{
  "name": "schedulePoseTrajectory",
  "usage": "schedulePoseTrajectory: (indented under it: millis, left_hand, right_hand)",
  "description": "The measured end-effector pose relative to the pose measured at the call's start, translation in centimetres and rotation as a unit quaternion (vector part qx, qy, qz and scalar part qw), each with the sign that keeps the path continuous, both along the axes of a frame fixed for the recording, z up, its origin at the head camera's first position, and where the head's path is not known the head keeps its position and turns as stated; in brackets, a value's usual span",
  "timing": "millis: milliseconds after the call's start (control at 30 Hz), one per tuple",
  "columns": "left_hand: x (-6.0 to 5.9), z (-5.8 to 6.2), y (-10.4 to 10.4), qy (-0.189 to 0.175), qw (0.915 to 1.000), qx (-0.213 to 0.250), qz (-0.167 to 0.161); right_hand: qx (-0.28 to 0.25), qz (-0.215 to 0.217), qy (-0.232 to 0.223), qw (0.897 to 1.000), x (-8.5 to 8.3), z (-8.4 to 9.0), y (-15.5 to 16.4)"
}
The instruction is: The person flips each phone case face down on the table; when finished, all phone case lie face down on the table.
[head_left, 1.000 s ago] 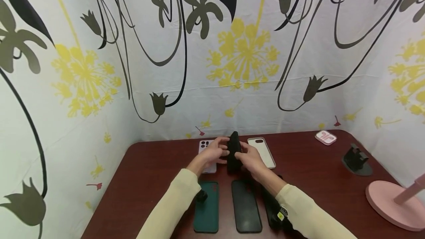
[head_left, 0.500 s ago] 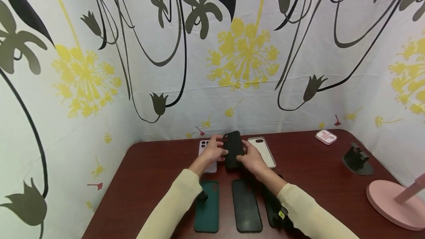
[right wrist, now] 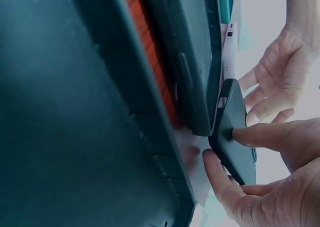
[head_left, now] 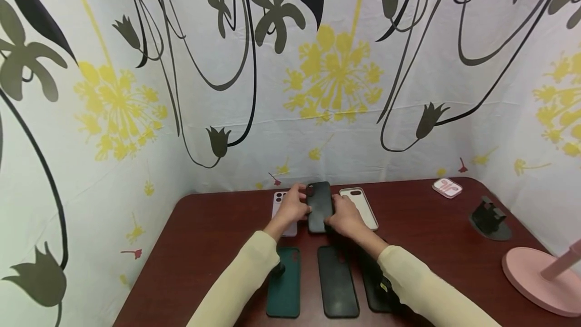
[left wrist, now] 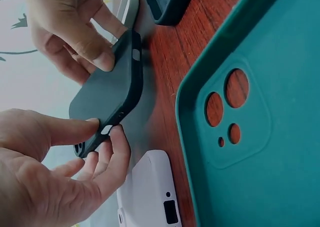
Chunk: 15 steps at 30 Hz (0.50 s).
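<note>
Both hands hold a black phone case [head_left: 320, 209] near the back of the table, its broad face turned up toward the head camera. My left hand [head_left: 292, 208] grips its left long edge, thumb on the face and fingertips curled under, as the left wrist view shows. Opposite, my right hand [head_left: 347, 217] pinches the other side, with the thumb pressing on the face [right wrist: 237, 147]. A lilac case [head_left: 288, 229] lies partly behind the left hand, and a white case [head_left: 361, 210] lies just beyond the right.
Closer in lie a teal case [head_left: 285, 299], a black case [head_left: 338, 286] and another dark case [head_left: 378, 301] partly under the right forearm. To the right are a black holder [head_left: 487, 218], a pink round base [head_left: 537, 279] and a small pink-and-white item [head_left: 447, 188]. Patterned cloth [head_left: 281, 155] hangs behind.
The phone case has turned from nearly edge-on to broad face up, tilting back slightly. Both hands keep hold of it at almost the same spot.
</note>
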<state>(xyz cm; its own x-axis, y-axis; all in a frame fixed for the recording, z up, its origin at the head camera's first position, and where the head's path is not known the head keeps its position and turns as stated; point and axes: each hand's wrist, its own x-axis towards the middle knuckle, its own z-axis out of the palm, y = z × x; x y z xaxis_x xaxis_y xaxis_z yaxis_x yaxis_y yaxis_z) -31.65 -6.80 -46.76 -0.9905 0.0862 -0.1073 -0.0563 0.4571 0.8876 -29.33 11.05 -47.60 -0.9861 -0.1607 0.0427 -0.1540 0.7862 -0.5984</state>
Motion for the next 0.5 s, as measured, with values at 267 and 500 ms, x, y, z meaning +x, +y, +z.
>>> schedulePoseTrajectory:
  millis: [267, 500]
  left_hand:
    - [0.13, -0.12, 0.18, 0.024, 0.9989, -0.038, 0.008]
    - [0.17, -0.26, 0.26, 0.043, 0.9953, -0.087, 0.001]
  right_hand:
    - [0.019, 0.013, -0.008, 1.000, -0.02, 0.26, -0.13]
    - [0.043, 0.026, -0.016, 0.999, -0.10, 0.44, -0.33]
